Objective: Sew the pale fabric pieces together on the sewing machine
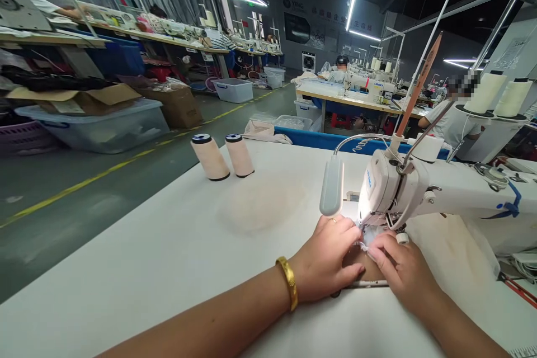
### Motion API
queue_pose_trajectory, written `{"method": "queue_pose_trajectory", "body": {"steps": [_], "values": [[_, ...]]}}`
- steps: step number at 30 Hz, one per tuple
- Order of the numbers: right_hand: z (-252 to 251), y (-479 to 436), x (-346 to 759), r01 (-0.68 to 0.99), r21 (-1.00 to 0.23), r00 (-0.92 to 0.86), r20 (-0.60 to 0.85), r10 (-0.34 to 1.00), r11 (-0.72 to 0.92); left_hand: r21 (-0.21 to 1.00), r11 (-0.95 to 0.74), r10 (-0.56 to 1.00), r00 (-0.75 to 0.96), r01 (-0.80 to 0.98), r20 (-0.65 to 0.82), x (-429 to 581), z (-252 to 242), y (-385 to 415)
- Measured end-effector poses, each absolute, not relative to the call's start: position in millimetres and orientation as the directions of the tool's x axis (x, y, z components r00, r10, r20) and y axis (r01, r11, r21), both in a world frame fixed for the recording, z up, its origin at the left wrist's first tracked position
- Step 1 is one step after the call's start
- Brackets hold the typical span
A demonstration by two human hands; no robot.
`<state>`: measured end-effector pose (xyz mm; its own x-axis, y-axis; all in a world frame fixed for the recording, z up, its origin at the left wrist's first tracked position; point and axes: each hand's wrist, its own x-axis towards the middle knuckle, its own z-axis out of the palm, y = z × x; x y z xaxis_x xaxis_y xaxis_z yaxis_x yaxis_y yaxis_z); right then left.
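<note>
My left hand (327,257), a gold bangle on its wrist, rests on the white table (168,268) with fingers curled, pinching a small white piece of fabric (366,239) at the needle of the white sewing machine (403,190). My right hand (400,268) pinches the same fabric from the right, fingers pressed together. The fabric is mostly hidden by both hands. A thin rod-like tool (369,284) lies on the table between my hands. The machine's small lamp (332,185) hangs just above my left hand.
Two pale thread cones (210,156) (239,154) stand at the table's far left edge. Two white cones (499,93) sit on a stand behind the machine. Other people work at benches beyond. Plastic bins (104,126) and cardboard boxes line the aisle on the left.
</note>
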<state>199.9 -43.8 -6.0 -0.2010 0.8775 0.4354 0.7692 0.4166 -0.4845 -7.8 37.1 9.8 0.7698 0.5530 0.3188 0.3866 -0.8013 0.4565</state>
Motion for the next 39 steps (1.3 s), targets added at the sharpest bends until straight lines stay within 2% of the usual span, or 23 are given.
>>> {"method": "queue_pose_trajectory", "body": {"steps": [3,8,12,14,16,21,29,39], "values": [[-6,-44,197,0.738,-0.539,-0.167,0.437,0.884,0.406,0.442,-0.806,0.568,0.724,0.394,0.392,-3,5,36],[-9,-44,197,0.744,-0.516,-0.195,0.442,0.875,0.426,0.376,-0.847,0.528,0.672,0.375,0.520,2,-1,38],[-8,-45,199,0.735,-0.464,-0.277,0.459,0.844,0.494,0.226,-0.899,0.433,0.671,0.376,0.602,2,-1,38],[-5,-47,200,0.744,-0.421,-0.339,0.431,0.836,0.518,0.136,-0.923,0.364,0.705,0.359,0.608,0,-1,37],[-1,-48,201,0.777,-0.366,-0.381,0.374,0.845,0.512,0.101,-0.943,0.311,0.733,0.317,0.605,-4,-3,36],[1,-49,204,0.831,-0.251,-0.404,0.341,0.849,0.497,0.180,-0.958,0.288,0.734,0.225,0.615,-11,-8,30],[0,-50,201,0.829,-0.226,-0.405,0.387,0.828,0.511,0.178,-0.950,0.311,0.741,0.256,0.595,-15,-1,24],[-1,-48,201,0.835,-0.248,-0.390,0.365,0.845,0.492,0.174,-0.939,0.341,0.749,0.295,0.569,-13,-1,24]]}}
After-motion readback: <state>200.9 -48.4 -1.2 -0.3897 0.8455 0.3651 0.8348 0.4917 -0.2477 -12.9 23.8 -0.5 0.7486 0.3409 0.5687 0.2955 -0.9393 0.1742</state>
